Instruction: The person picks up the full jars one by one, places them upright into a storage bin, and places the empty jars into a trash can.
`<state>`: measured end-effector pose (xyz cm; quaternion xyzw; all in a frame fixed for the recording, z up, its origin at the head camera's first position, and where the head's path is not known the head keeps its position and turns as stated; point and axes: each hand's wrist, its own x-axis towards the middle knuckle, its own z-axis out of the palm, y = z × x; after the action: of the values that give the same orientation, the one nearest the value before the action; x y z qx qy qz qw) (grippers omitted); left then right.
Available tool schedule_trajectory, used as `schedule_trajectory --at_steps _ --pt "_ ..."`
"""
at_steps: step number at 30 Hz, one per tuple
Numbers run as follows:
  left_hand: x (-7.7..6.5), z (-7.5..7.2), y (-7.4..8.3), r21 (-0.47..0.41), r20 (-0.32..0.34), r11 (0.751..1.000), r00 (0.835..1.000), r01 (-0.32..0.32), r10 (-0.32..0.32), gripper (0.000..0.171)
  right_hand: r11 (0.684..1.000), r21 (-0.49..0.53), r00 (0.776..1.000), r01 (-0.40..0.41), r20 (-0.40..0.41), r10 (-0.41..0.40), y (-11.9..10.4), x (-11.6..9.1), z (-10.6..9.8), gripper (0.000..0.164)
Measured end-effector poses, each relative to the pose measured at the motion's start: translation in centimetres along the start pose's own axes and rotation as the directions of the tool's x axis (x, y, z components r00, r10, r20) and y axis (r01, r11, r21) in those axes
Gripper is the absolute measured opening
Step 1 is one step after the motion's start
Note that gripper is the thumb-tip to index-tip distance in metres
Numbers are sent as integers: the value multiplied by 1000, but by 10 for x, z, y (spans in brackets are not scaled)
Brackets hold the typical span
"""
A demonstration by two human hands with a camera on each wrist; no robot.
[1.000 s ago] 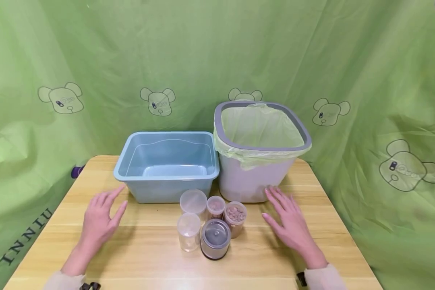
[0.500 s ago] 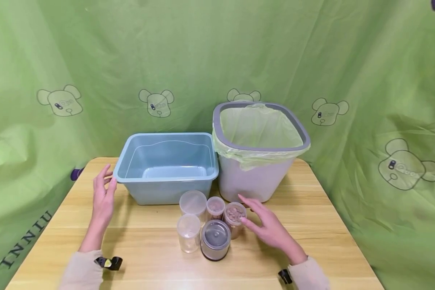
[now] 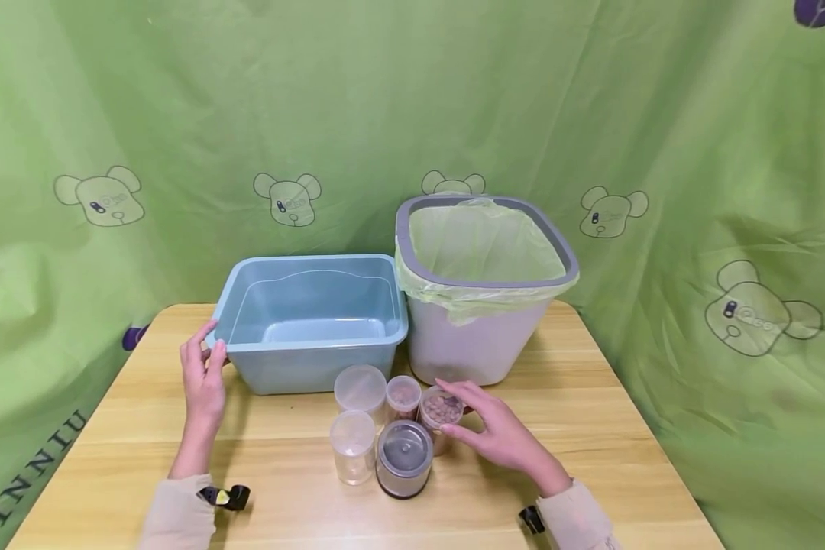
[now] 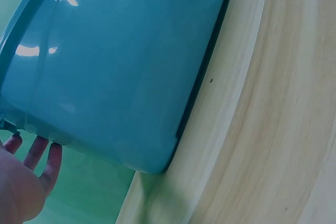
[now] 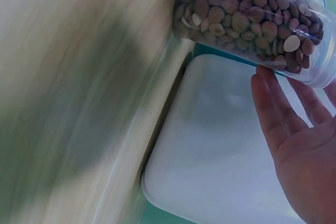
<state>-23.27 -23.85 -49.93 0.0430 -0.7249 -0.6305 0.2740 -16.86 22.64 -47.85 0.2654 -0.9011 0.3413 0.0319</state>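
Note:
My left hand (image 3: 204, 388) holds the front left corner of a light blue plastic basin (image 3: 311, 370), thumb at the near rim. In the left wrist view, its fingertips (image 4: 54, 150) press up under the rim. On the right, my other hand (image 3: 498, 434) reaches round a clear jar (image 5: 252, 22) of reddish-brown, bean-like pieces, thumb in front and index finger at the far rim. Its other fingers (image 5: 266, 106) meet the jar's side in the right wrist view. Close by stand a smaller filled jar (image 3: 403, 399), a dark-lidded canister (image 3: 404, 458) and two clear containers, one tall (image 3: 354, 451), one wider (image 3: 360, 391).
A pale bin (image 3: 474, 340) with a grey rim and a green liner bag stands behind the jars, beside the basin. All of it sits on a wood-grain table (image 3: 296, 504). A green curtain (image 3: 357, 99) closes off the back and sides.
My left hand has come in from the left and taken hold of the basin's corner. My right hand has moved left from beside the bin to the filled jar.

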Motion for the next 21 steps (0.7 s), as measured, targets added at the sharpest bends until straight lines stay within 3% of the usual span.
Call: schedule_trajectory --at_steps 13,17,21 --pt "-5 -2 -2 3 4 1000 1000 1 -1 46 985 -160 989 71 -117 -90 -6 2 1 67" --pt "-4 -2 -2 -6 4 1000 1000 -12 12 46 977 -173 970 124 -185 -156 -23 7 -13 68" --pt "-2 -2 -2 -2 4 1000 1000 -19 19 46 952 -204 932 226 -239 -273 -47 18 -34 70"
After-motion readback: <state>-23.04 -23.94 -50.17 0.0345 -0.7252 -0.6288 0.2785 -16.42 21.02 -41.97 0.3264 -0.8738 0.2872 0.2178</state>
